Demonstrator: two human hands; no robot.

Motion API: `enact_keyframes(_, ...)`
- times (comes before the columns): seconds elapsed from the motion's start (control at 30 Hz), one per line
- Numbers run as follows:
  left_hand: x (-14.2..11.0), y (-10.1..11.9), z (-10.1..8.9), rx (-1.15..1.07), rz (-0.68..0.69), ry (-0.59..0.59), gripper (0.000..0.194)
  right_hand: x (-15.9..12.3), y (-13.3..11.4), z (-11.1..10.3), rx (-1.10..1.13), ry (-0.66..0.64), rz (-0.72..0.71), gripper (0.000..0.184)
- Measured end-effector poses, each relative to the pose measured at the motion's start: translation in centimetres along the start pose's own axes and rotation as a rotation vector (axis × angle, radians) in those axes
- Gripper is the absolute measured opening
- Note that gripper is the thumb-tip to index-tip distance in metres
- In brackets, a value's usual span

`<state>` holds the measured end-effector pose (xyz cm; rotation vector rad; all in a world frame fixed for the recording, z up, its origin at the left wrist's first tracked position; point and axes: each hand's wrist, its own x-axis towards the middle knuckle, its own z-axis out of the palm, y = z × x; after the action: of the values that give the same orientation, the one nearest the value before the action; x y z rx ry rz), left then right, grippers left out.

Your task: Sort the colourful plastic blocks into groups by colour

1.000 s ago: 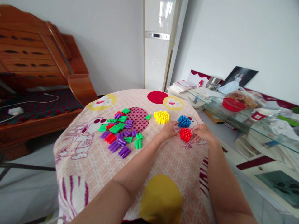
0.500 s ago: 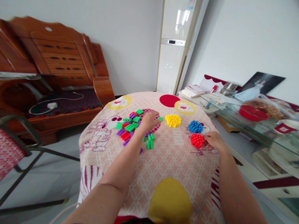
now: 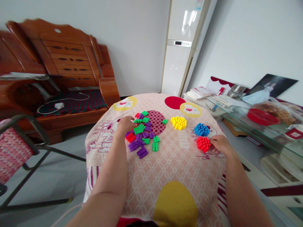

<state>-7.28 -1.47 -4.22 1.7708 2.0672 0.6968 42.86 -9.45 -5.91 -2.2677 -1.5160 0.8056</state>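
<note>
My left hand (image 3: 126, 125) is over the left edge of a loose pile of small plastic pieces, its thumb and fingers apart close to the green pieces (image 3: 139, 128). Purple pieces (image 3: 142, 152) and red pieces (image 3: 130, 136) lie mixed in that pile. One green piece (image 3: 165, 121) sits alone to the right. At the right side of the table, my right hand (image 3: 220, 144) rests with curled fingers against a red cluster (image 3: 203, 144) of upright pegs; what its fingertips hold is hidden. A blue cluster (image 3: 201, 129) stands just behind, and a yellow cluster (image 3: 178, 123) farther left.
A patterned cloth (image 3: 170, 167) covers the round table. Right of it is a glass shelf (image 3: 239, 121) with a red bowl (image 3: 262, 116) and papers. A wooden bench (image 3: 63, 63) and a metal-framed chair (image 3: 44, 148) stand at left; a white cabinet (image 3: 176, 66) is behind.
My left hand has moved left from beside the lone green piece to the pile's left edge, uncovering purple and green pieces. My right hand stays by the red cluster. The view has shifted slightly.
</note>
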Motion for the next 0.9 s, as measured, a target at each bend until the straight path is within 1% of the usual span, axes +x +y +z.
enact_keyframes(0.07, -0.5, 1.3, -0.2, -0.07, 0.034, 0.064, 0.025, 0.0, -0.1, 0.0, 0.017, 0.002, 0.006, 0.028)
enact_keyframes(0.13, -0.9, 2.8, -0.2, -0.124, 0.099, 0.12, 0.022, -0.1, -0.2, 0.0, 0.041, 0.004, 0.012, 0.026)
enact_keyframes(0.2, -1.1, 4.5, 0.4, -0.218, 0.163, 0.098, 0.019, -0.4, -0.4, -0.1, 0.058, 0.007, 0.018, 0.024)
enact_keyframes(0.27, -1.4, 6.5, 2.0, -0.359, 0.225, 0.028, 0.018, -0.7, -0.7, -0.1, 0.06, 0.013, 0.021, 0.023)
enact_keyframes(0.37, -2.7, 9.9, 5.7, -0.542, 0.341, -0.111, 0.018, -1.0, -1.1, -0.2, 0.066, 0.02, 0.034, 0.022)
enact_keyframes(0.43, -4.2, 12.0, 8.3, -0.607, 0.403, -0.222, 0.018, -1.1, -1.2, -0.2, 0.073, 0.023, 0.042, 0.021)
enact_keyframes(0.53, -6.7, 14.7, 11.3, -0.62, 0.485, -0.319, 0.012, -1.1, -1.3, -0.1, 0.081, 0.016, 0.044, 0.022)
enact_keyframes(0.6, -8.0, 16.0, 12.6, -0.594, 0.515, -0.344, 0.009, -1.0, -1.3, -0.1, 0.08, 0.011, 0.051, 0.022)
enact_keyframes(0.67, -8.6, 17.3, 13.7, -0.561, 0.542, -0.338, 0.01, -0.9, -1.3, 0.0, 0.067, 0.017, 0.075, 0.022)
enact_keyframes(0.77, -8.8, 19.2, 15.1, -0.525, 0.57, -0.327, 0.01, -0.8, -1.4, 0.1, 0.039, 0.026, 0.103, 0.021)
enact_keyframes(0.9, -8.4, 21.2, 17.0, -0.466, 0.596, -0.305, 0.011, -0.8, -1.5, 0.2, 0.028, 0.018, 0.085, 0.023)
